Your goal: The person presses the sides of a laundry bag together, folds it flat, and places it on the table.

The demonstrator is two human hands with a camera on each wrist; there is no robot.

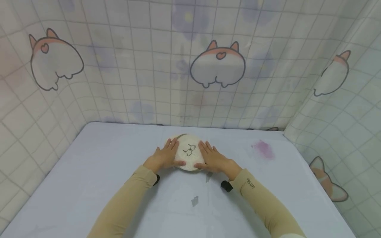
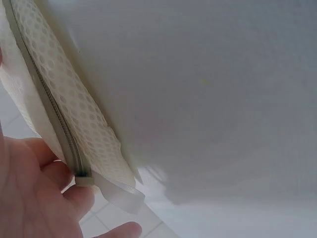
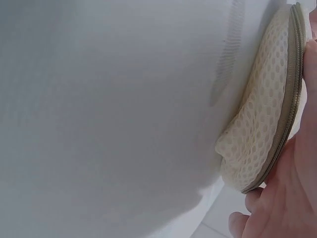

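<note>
A round cream mesh laundry bag (image 1: 188, 157) lies near the far side of the table, printed with a pair of glasses on top. My left hand (image 1: 165, 158) rests on its left side, fingers extended over the top and thumb at the front edge. On the opposite side my right hand (image 1: 215, 160) lies the same way, thumb pointing inward. A brownish zipper (image 2: 57, 116) runs round the honeycomb mesh side, with a pale fabric loop (image 2: 121, 196) by the left fingers. In the right wrist view the zipper (image 3: 292, 99) curves along the bag's edge beside the right palm.
The white-covered table (image 1: 98, 158) carries a pink stain (image 1: 263, 149) at the far right and a small grey patch (image 1: 194, 201) nearer the front. Grid-patterned curtains (image 1: 134, 66) with cartoon corgis enclose the back and sides.
</note>
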